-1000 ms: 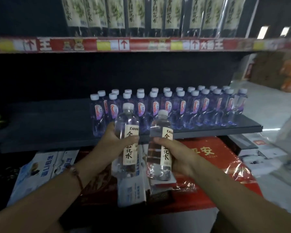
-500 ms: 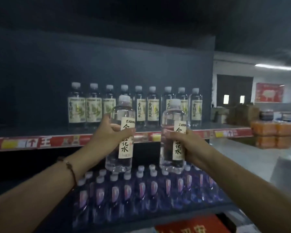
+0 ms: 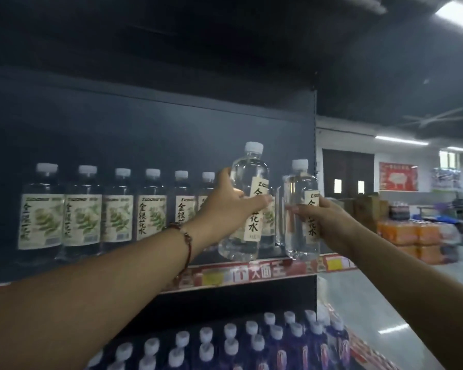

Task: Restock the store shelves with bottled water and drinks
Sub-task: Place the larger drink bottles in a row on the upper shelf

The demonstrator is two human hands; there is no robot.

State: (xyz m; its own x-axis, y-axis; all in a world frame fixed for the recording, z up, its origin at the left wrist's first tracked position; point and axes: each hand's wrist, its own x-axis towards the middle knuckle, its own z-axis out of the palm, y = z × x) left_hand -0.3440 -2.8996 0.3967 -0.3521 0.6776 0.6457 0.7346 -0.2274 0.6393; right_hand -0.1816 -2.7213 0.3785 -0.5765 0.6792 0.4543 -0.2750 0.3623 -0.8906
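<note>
Two clear water bottles stand cap-up at the right end of the upper shelf [image 3: 251,273]. The left bottle [image 3: 247,182] tilts slightly, its base above the shelf edge; the right bottle [image 3: 300,209] is upright, base at the edge. Their cream labels end in 花水. The left hand [image 3: 225,206] and right hand [image 3: 321,214] each curl fingers around one. Shelved bottles [image 3: 115,209] read 金银花水. Purple-labelled bottles [image 3: 251,343] fill the shelf below.
</note>
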